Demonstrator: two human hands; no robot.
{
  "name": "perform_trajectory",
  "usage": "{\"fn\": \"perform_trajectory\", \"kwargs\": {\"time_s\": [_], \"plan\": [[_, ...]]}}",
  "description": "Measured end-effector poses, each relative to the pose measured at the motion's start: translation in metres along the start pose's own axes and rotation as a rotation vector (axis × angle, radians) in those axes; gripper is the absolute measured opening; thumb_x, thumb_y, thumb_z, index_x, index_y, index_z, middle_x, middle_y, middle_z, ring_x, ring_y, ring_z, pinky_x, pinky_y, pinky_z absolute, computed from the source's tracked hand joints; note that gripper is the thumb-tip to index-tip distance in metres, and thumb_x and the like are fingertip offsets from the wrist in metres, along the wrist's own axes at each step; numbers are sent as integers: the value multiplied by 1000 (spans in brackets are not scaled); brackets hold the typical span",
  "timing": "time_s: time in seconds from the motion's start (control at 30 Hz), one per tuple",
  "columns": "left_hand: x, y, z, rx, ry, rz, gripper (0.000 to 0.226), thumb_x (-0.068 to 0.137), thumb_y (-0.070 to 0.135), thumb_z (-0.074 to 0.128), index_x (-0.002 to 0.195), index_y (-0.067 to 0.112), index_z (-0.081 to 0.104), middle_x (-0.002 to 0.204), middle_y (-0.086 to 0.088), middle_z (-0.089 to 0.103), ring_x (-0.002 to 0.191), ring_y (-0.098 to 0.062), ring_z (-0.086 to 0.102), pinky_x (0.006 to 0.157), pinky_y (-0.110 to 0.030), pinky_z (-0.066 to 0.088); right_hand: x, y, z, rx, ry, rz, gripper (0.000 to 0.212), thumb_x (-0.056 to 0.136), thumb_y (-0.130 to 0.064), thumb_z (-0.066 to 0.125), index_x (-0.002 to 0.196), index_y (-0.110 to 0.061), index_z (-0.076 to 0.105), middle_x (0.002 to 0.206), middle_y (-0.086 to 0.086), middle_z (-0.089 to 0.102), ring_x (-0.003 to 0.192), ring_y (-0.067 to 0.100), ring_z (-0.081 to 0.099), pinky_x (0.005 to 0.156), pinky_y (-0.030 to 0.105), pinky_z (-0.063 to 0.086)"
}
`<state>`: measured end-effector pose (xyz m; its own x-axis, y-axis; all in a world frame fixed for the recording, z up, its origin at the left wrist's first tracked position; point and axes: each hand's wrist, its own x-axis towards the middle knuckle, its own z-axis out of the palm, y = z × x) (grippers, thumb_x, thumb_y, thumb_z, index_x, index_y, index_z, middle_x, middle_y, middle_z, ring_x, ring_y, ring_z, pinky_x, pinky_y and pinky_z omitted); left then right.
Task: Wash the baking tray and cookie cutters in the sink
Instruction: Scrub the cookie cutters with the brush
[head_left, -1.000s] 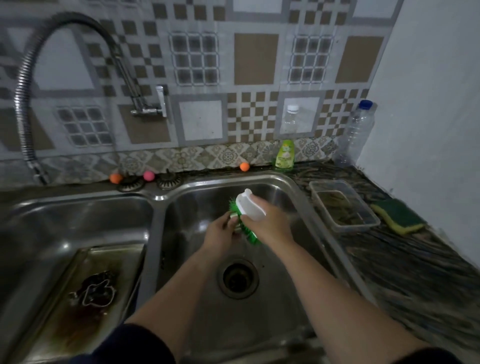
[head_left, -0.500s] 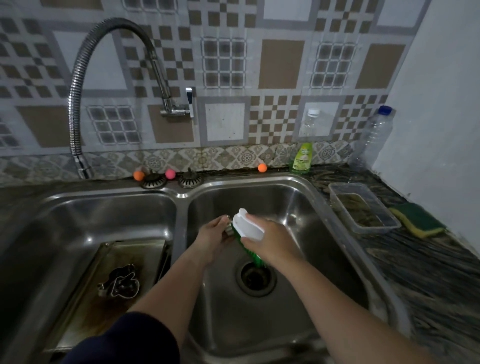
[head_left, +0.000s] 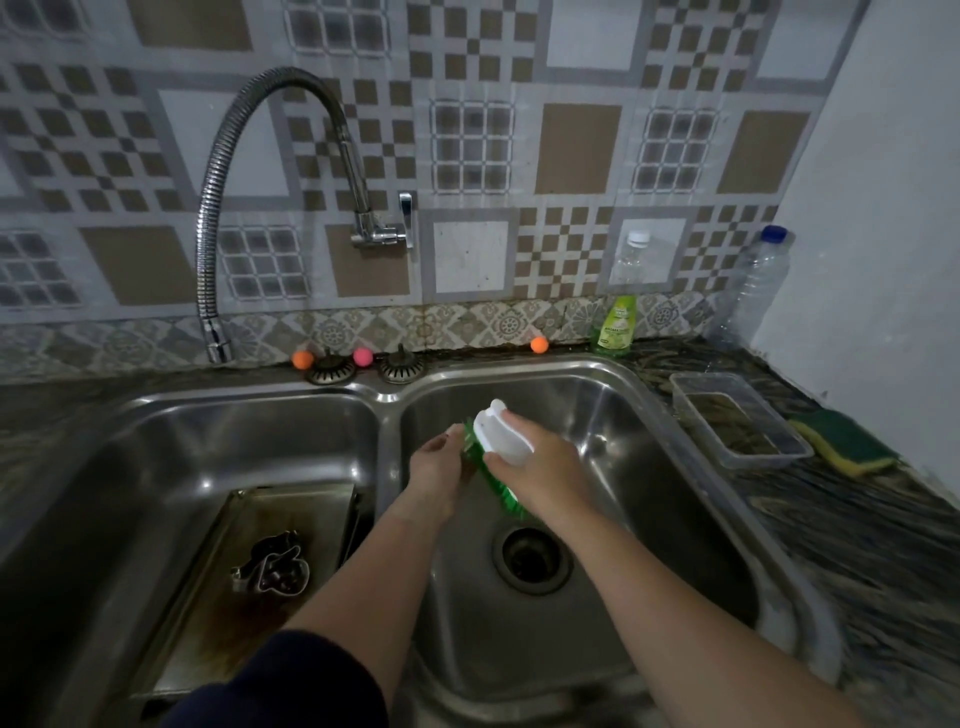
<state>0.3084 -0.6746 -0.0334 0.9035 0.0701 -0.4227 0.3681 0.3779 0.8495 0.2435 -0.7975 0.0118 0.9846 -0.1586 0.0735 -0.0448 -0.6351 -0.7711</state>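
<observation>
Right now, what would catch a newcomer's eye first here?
The right hand grips a white-handled green scrub brush over the right sink basin, and the left hand is against its bristles. In the left basin, a stained baking tray carries metal cookie cutters.

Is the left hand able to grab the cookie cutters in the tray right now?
Probably not straight away: the left hand seems busy at the green brush over the right basin. Nothing covers the cookie cutters on the baking tray, though.

Right hand (head_left: 540, 470) gripping white-backed green brush (head_left: 498, 457) over right basin, left hand (head_left: 439, 467) against its bristles, perhaps holding something, stained baking tray (head_left: 208, 613) with cookie cutter (head_left: 272, 569) in left basin
</observation>
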Motion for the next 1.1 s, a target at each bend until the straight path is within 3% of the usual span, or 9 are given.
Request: {"fn": "perform_trajectory", "kwargs": {"time_s": [0.1,0.2,0.3,0.43,0.53,0.7,0.8,0.97,1.1], "plan": [[-3,16,-24,388,126,272,40,77,32,77,109,11,67,98,-2,71,94,-18,67,88,-29,53,-4,-3,4,-58,-13,-42,60,81,-34,69,137,-41,48,130,-6,59,117,13,56,89,19,42],[-15,28,-45,820,135,560,38,77,22,76,113,15,67,98,2,69,89,-6,60,74,-9,39,3,-18,5,-64,6,-55,62,80,-35,68,137,-43,47,129,-3,59,117,15,56,86,20,42],[-20,33,-58,1061,96,651,40,72,26,75,111,24,68,97,1,72,90,-14,66,72,-19,45,9,-39,18,-135,-29,-120,63,79,-36,67,138,-43,45,127,1,59,114,18,56,90,27,47],[-29,45,-68,1131,102,639,27,71,26,71,98,25,69,86,-1,71,84,-21,67,70,-28,51,13,-62,36,-204,-25,-120,63,82,-36,65,140,-41,42,126,4,58,115,22,54,89,27,44],[-28,56,-93,1116,174,585,27,76,22,70,103,24,69,93,-2,71,90,-23,66,74,-28,51,6,-73,54,-265,-88,-181,61,83,-36,65,140,-41,43,127,4,58,117,23,53,92,28,42],[-15,57,-152,1138,272,536,54,77,19,73,129,20,58,123,-3,64,110,-22,61,94,-32,49,-4,-77,78,-237,-112,-199,61,81,-34,68,138,-40,47,123,6,60,113,23,56,90,30,45],[-13,43,-186,1157,294,456,51,81,12,69,129,26,56,130,1,58,112,-20,59,93,-29,48,0,-74,84,-223,-92,-168,61,80,-34,69,137,-38,48,123,8,61,111,25,57,90,30,46],[-10,22,-223,1213,307,310,48,81,15,72,126,23,58,121,-1,64,107,-20,62,89,-34,52,3,-65,92,-230,-71,-157,63,78,-34,70,137,-39,48,125,7,61,112,25,57,87,27,44],[-9,13,-232,1252,296,299,56,81,14,72,132,26,54,134,0,55,117,-20,56,93,-32,49,4,-59,94,-224,-69,-131,63,78,-35,69,136,-43,47,124,6,61,114,25,55,86,28,43]]}}
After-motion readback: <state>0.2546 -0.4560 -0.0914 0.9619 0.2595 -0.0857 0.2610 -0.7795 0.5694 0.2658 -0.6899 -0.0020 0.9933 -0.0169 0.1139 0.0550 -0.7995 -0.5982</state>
